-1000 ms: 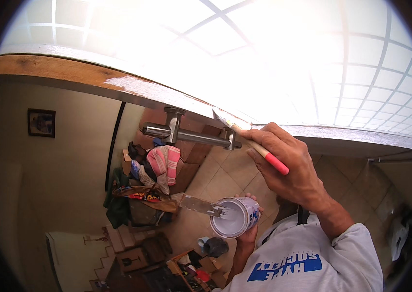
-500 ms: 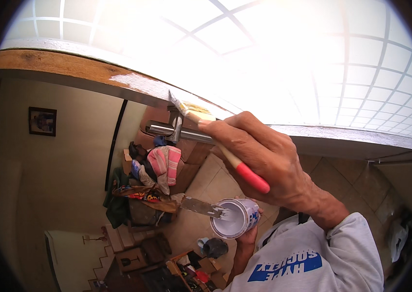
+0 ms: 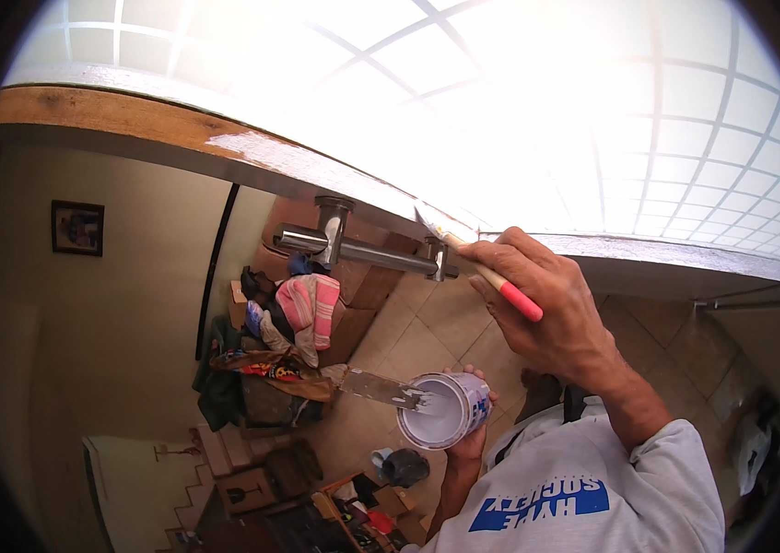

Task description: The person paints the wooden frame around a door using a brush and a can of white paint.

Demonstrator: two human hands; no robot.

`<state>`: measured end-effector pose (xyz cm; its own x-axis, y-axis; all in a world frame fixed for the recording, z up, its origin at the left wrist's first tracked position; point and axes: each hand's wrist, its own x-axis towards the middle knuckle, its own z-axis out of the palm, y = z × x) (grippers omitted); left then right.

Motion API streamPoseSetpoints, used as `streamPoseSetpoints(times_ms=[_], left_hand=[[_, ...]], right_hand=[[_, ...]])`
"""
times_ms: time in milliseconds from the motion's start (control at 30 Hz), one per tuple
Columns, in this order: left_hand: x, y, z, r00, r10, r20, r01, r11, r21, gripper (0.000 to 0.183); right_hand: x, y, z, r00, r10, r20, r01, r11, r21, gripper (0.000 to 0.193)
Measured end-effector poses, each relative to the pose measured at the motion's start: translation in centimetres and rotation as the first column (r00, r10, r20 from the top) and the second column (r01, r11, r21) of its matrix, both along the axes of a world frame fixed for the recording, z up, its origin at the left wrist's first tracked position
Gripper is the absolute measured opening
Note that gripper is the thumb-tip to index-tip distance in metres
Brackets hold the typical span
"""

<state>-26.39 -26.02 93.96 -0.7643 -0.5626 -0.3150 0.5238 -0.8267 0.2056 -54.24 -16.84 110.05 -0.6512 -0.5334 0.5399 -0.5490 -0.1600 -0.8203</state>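
My right hand (image 3: 551, 309) is closed round the handle of a paintbrush (image 3: 491, 275), pale with a pink-red end. The brush's bristles touch the top edge of a wooden beam (image 3: 132, 118). White paint covers the beam from its middle to the right, while its left stretch is bare brown wood. Lower down, my left hand (image 3: 473, 441) grips a paint can (image 3: 440, 415) from its far side, fingers wrapped round the wall. White paint lies inside the can. Across its rim rests a flat wooden paint stirrer (image 3: 381, 388), its paint-smeared end over the opening.
A chrome metal bar (image 3: 381, 253) is fixed under the beam. Bright gridded translucent panels (image 3: 721, 138) lie beyond it. Far below are a sofa heaped with cloths (image 3: 307, 304), a tiled floor (image 3: 445, 313), stairs (image 3: 210, 461) and a box of odds and ends (image 3: 357, 516). A framed picture (image 3: 77, 228) hangs on the wall.
My right hand has moved the brush to the right along the beam, uncovering more of the chrome bar. My left hand and the can have stayed almost in place.
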Motion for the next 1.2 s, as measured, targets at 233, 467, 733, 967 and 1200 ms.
streamPoseSetpoints(times_ms=[233,467,733,967,1200], left_hand=[[0.0,0.2,-0.3,0.994,0.024,-0.102,-0.02,0.999,0.042,0.065],[0.0,-0.1,-0.5,0.999,0.024,-0.023,-0.024,1.0,-0.019,0.058],[-0.2,0.0,-0.9,0.993,0.014,-0.121,-0.01,0.999,0.032,0.062],[0.2,-0.4,-1.2,0.994,0.024,-0.11,-0.026,1.0,-0.013,0.06],[-0.6,-0.5,-1.4,0.975,0.036,-0.218,-0.033,0.999,0.016,0.063]], right_hand=[[-0.7,-1.7,3.5,0.997,0.015,-0.079,-0.025,0.991,-0.133,0.034],[-1.1,-1.9,-0.9,0.999,-0.02,-0.044,0.006,0.959,-0.285,0.039],[0.2,0.1,-6.0,0.998,-0.03,0.047,0.03,1.0,0.006,0.035],[0.5,-1.2,-3.0,0.997,-0.021,-0.072,0.022,1.0,0.014,0.031],[1.2,-1.0,-0.4,0.996,0.006,-0.085,-0.041,0.91,-0.413,0.03]])
